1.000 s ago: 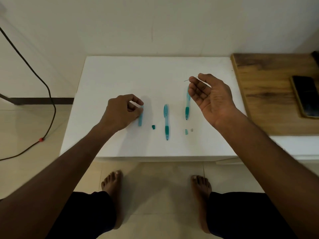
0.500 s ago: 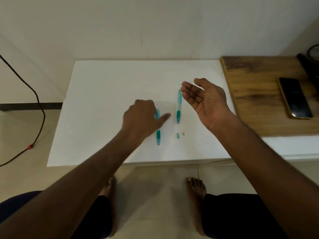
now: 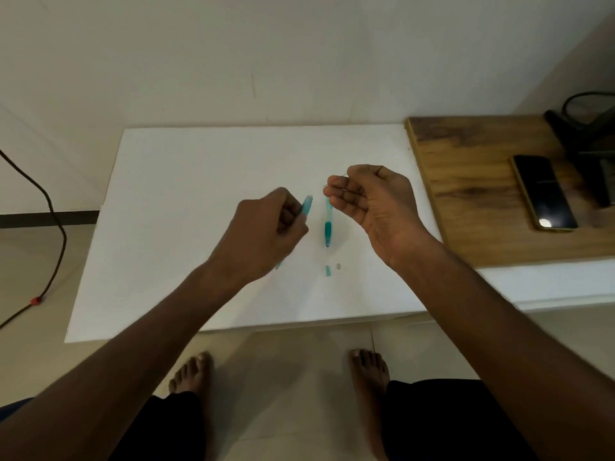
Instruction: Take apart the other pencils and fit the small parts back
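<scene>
**Both hands gripping pen parts over worktop**

Left hand point(image 3: 266, 234) is curled around a teal pen point(image 3: 306, 205), lifted off the white worktop point(image 3: 186, 201); top end sticks out at 1 o'clock from the fist, tip shows at 6 o'clock. Right hand point(image 3: 376, 201), palm up, pinches a thin wire point(image 3: 335, 181), fingers curled. Second pen point(image 3: 328, 224) lies flat between the hands. Two small bits point(image 3: 328, 271) at 6 o'clock from it. Phone point(image 3: 544, 193) at 3 o'clock on the wood top point(image 3: 466, 181).
</scene>
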Demonstrator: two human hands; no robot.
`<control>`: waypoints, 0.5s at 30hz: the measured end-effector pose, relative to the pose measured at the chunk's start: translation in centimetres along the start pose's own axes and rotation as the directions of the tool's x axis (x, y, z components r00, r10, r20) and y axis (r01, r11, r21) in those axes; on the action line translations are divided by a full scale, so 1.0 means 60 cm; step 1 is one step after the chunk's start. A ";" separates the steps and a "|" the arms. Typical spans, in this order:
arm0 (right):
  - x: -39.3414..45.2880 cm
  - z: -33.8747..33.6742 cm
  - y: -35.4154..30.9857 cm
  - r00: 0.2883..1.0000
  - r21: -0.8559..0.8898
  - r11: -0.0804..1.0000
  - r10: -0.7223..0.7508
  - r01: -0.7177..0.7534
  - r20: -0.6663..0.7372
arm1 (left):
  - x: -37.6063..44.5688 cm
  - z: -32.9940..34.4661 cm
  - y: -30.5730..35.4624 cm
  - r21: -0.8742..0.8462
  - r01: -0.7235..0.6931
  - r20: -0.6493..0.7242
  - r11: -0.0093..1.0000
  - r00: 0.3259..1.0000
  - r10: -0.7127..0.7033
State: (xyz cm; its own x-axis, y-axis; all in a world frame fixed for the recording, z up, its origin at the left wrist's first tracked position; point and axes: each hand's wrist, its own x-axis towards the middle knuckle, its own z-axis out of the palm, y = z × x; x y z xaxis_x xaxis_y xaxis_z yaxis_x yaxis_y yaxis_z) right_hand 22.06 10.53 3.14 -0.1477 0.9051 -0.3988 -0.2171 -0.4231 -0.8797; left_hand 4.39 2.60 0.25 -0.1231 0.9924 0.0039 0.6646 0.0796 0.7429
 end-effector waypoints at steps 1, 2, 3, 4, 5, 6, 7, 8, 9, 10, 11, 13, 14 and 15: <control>-0.003 0.003 0.000 1.000 -0.029 0.999 -0.025 0.025 0.014 | -0.005 -0.008 0.001 -0.051 -0.045 -0.030 0.998 0.999 0.044; -0.006 0.006 0.001 0.998 -0.055 0.997 -0.048 0.049 0.032 | -0.008 -0.013 0.002 -0.086 -0.084 -0.051 0.993 0.995 0.080; -0.008 0.011 0.003 0.996 -0.079 0.994 -0.069 0.073 0.047 | -0.009 -0.018 0.003 -0.108 -0.114 -0.063 0.988 0.992 0.108; -0.011 0.015 0.004 0.994 -0.105 0.990 -0.092 0.098 0.058 | -0.009 -0.022 0.002 -0.120 -0.132 -0.069 0.984 0.990 0.125; -0.013 0.020 0.006 0.991 -0.133 0.983 -0.118 0.126 0.066 | -0.009 -0.026 0.001 -0.126 -0.138 -0.074 0.982 0.989 0.130; -0.014 0.025 0.007 0.987 -0.155 0.976 -0.143 0.153 0.073 | -0.008 -0.029 0.000 -0.131 -0.138 -0.078 0.982 0.989 0.128; -0.014 0.028 0.008 0.983 -0.167 0.970 -0.165 0.176 0.081 | -0.008 -0.032 -0.001 -0.137 -0.133 -0.079 0.981 0.989 0.123; -0.015 0.031 0.010 0.980 -0.170 0.966 -0.180 0.193 0.091 | -0.008 -0.034 -0.003 -0.142 -0.127 -0.080 0.982 0.990 0.117; -0.015 0.033 0.012 0.977 -0.168 0.964 -0.189 0.204 0.100 | -0.008 -0.036 -0.005 -0.144 -0.121 -0.083 0.982 0.991 0.110; -0.015 0.035 0.013 0.975 -0.166 0.963 -0.196 0.212 0.107 | -0.009 -0.038 -0.006 -0.144 -0.115 -0.087 0.983 0.991 0.104; -0.015 0.037 0.015 0.973 -0.163 0.962 -0.201 0.218 0.112 | -0.010 -0.039 -0.006 -0.144 -0.113 -0.089 0.983 0.991 0.101; -0.015 0.040 0.016 0.972 -0.152 0.963 -0.208 0.223 0.111 | -0.011 -0.041 -0.006 -0.142 -0.109 -0.087 0.984 0.991 0.097; -0.014 0.041 0.017 0.972 -0.147 0.964 -0.209 0.223 0.109 | -0.011 -0.043 -0.005 -0.143 -0.103 -0.088 0.984 0.992 0.091; -0.013 0.042 0.018 0.972 -0.148 0.963 -0.208 0.223 0.109 | -0.011 -0.044 -0.005 -0.148 -0.095 -0.090 0.984 0.993 0.082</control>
State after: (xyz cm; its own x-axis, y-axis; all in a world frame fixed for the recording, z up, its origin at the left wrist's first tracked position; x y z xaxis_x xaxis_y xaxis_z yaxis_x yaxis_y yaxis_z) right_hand 19.53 9.30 3.16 -0.2031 0.9632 -0.1761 -0.0994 -0.1992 -0.9749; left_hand 2.34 1.67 1.78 -0.1343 0.9830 0.1250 0.5566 -0.0296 0.8303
